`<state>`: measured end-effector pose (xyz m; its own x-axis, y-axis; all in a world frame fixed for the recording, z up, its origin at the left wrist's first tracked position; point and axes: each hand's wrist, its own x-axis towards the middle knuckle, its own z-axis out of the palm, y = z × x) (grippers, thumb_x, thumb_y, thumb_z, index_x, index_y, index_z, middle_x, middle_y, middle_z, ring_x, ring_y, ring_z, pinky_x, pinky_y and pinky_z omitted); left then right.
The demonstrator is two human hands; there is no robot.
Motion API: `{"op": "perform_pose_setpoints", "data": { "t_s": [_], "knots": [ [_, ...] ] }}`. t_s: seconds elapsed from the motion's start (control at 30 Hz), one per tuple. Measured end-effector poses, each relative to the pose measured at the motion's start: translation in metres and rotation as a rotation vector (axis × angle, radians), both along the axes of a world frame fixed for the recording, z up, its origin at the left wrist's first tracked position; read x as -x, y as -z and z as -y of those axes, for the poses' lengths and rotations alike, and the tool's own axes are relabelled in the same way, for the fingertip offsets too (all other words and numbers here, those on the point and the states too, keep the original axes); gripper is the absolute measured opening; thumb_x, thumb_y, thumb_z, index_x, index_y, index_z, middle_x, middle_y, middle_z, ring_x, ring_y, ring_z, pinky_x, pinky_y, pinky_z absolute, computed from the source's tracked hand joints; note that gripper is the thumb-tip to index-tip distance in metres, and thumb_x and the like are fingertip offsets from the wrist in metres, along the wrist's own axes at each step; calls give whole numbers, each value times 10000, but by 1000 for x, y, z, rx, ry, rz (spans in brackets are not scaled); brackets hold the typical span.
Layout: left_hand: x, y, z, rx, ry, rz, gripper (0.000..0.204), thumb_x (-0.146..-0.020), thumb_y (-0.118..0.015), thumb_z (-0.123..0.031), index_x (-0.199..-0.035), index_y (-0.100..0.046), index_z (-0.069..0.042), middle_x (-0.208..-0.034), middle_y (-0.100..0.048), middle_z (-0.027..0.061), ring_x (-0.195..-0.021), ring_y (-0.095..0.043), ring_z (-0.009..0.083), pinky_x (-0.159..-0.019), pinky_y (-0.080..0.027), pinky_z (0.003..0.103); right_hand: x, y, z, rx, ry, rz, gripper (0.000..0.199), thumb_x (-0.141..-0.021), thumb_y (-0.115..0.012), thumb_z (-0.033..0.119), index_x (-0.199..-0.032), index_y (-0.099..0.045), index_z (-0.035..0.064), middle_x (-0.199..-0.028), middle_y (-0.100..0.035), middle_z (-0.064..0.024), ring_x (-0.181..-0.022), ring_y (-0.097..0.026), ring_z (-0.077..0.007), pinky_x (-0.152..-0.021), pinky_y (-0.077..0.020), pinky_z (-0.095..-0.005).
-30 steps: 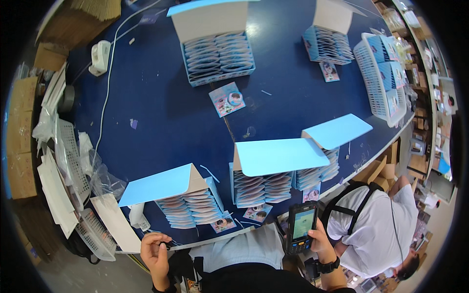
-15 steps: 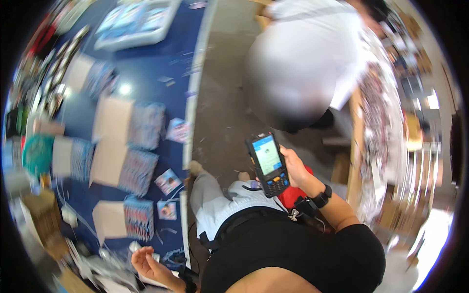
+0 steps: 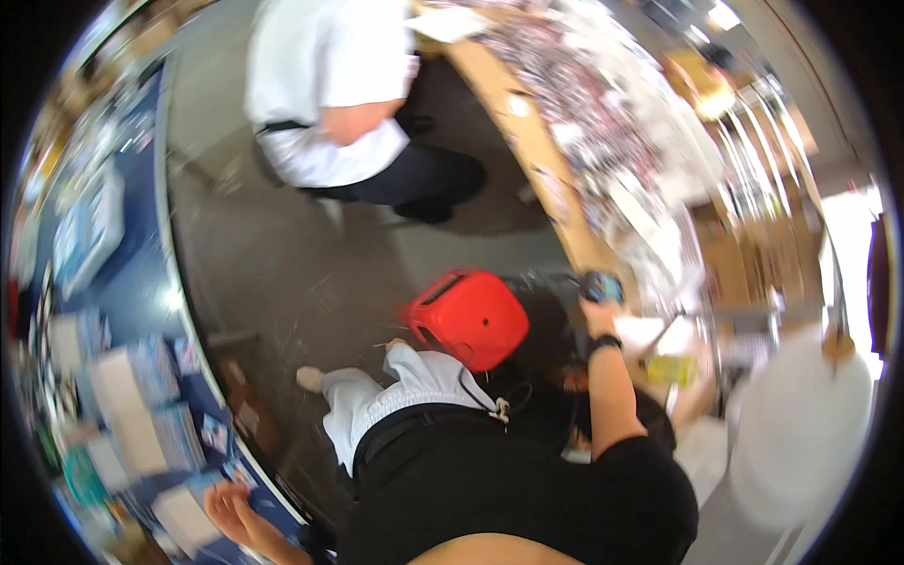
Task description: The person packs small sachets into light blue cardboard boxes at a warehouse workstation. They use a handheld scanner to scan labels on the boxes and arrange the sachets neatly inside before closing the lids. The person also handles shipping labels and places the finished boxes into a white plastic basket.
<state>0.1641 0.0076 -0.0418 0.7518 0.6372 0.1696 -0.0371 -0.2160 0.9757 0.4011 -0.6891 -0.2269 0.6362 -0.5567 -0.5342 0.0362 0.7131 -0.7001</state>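
My right hand (image 3: 597, 309), with a black watch on the wrist, reaches out to the right. It grips a dark handheld scanner (image 3: 603, 283) with a lit blue screen, close to the edge of a long wooden counter (image 3: 535, 151). My left hand (image 3: 229, 507) rests at the rim of the dark blue table (image 3: 141, 282) at the lower left, fingers apart and nothing in it. The picture is blurred by motion.
A red plastic stool (image 3: 468, 316) stands on the grey floor just ahead of my knees. A person in a white shirt and dark trousers (image 3: 325, 89) bends over further off. Light blue boxes of small packets (image 3: 132, 405) cover the blue table. Cluttered goods lie on the counter.
My view has swung right, away from the blue table toward the floor and the wooden counter. My right hand has carried the scanner out to the right. My left hand stays at the table edge.
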Motion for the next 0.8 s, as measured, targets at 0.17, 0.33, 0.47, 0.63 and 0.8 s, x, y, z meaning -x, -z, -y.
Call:
{"op": "perform_pose_setpoints", "data": {
  "t_s": [0.17,0.33,0.47,0.63,0.8],
  "knots": [
    [-17,-53,38,16,-169,-113,293,-852,-487,48,-1137,-459,-14,-953,-567,72,-837,-559,140,-743,-461,268,74,70,124,767,-435,-846,570,-709,-693,441,-1101,-600,38,-1039,-640,-103,-908,-614,-228,-786,-492,-362],
    [20,-60,32,-37,-137,-92,339,-814,-449,95,-1137,-466,-10,-1035,-550,94,-852,-566,146,-742,-450,267,55,69,104,1248,-573,-1059,560,-671,-698,389,-1055,-596,-6,-981,-634,-144,-862,-618,-257,-744,-486,-367],
    [16,-76,42,-31,-98,-143,301,-835,-454,69,-1128,-453,2,-1050,-544,81,-869,-542,141,-793,-436,276,41,68,63,1485,-572,-1012,513,-648,-671,329,-994,-594,-42,-917,-627,-187,-819,-619,-293,-710,-477,-384],
    [13,-66,47,21,-183,-80,312,-836,-484,39,-1143,-453,-10,-1055,-541,81,-857,-553,158,-767,-445,280,47,48,45,1597,-506,-969,456,-618,-638,253,-918,-592,-88,-837,-617,-241,-766,-622,-338,-668,-465,-406],
    [48,-59,41,-68,-258,-113,314,-850,-501,-1,-1159,-447,-14,-1034,-547,92,-849,-566,162,-735,-455,264,53,36,52,1603,-493,-942,401,-589,-604,178,-842,-589,-134,-757,-608,-295,-712,-624,-383,-626,-453,-429]
  ]
}}
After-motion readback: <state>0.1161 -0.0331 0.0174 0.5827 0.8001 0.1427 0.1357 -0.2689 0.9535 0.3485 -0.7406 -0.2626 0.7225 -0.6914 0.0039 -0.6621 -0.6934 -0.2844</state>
